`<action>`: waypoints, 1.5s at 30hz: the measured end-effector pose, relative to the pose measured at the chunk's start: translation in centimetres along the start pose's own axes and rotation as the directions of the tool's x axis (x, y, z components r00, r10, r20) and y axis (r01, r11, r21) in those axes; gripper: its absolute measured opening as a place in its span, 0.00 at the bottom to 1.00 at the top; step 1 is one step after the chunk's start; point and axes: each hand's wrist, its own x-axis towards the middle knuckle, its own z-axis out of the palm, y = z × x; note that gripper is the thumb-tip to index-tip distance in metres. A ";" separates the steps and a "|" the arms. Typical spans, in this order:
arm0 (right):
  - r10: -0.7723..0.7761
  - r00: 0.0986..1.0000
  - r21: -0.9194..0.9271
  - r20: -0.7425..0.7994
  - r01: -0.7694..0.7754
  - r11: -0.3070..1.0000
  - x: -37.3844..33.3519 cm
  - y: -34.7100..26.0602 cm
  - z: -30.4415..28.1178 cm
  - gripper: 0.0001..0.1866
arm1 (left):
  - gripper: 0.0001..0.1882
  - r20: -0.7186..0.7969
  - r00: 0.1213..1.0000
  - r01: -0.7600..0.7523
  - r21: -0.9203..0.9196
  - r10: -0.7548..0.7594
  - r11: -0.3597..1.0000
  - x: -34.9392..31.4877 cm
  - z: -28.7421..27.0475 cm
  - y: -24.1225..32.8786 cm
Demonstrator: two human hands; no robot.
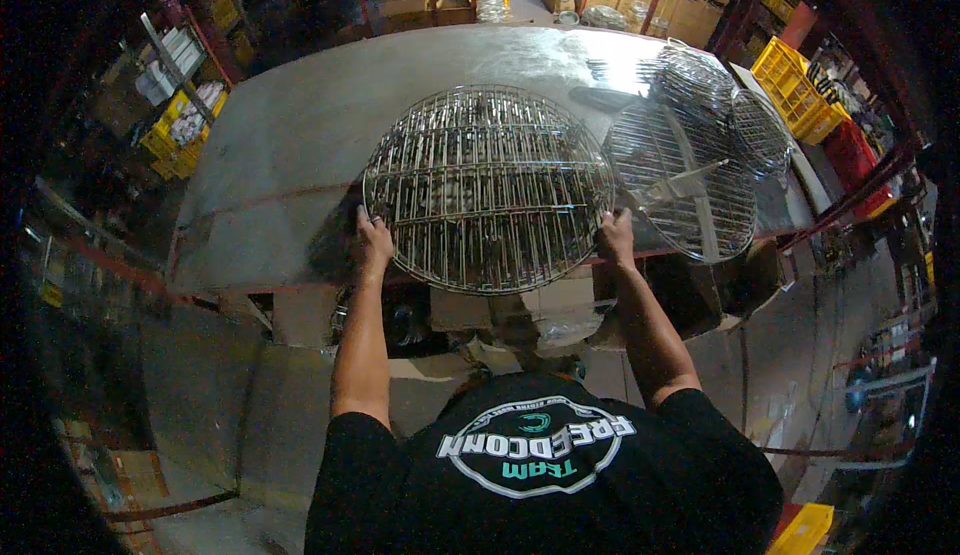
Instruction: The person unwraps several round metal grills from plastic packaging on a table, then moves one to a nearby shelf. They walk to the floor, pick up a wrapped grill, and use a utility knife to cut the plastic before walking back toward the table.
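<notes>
Between my two hands is a stack of round metal wire grates [490, 190], its rods lying one layer over another. My left hand [375, 238] is closed on the stack's left rim, and my right hand [616, 237] grips the right rim. The near edge of the stack reaches out past the front edge of the metal table [270, 180]. Just right of my right hand lie more round wire grates [725, 200], with pale strips across them.
Smaller round wire racks [695, 80] lie at the table's far right. Beyond that end stand a yellow crate [795, 85] and a red crate [860, 165]. Cardboard boxes [305, 317] sit under the front edge. A yellow crate [180, 135] is off to the left.
</notes>
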 end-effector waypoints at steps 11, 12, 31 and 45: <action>-0.072 0.964 0.049 0.255 0.062 0.997 -0.2 -2.3 -2.0 0.29 | 0.27 0.097 0.994 0.064 -0.058 -0.058 0.996 2.4 0.0 -1.1; -0.036 0.950 0.106 0.311 0.004 0.994 -0.1 -2.5 -2.4 0.29 | 0.27 0.127 0.990 0.081 -0.110 -0.067 0.991 2.6 -0.2 -1.0; 0.175 0.918 0.209 0.356 -0.261 0.943 -2.8 23.5 -17.4 0.18 | 0.41 -0.305 0.829 0.124 -0.717 -0.469 0.686 -22.4 2.0 14.0; 0.061 0.623 0.038 0.780 -0.145 0.989 -4.7 17.1 -11.3 0.19 | 0.55 -0.133 0.599 0.481 -0.728 -0.790 0.488 -18.4 8.9 12.4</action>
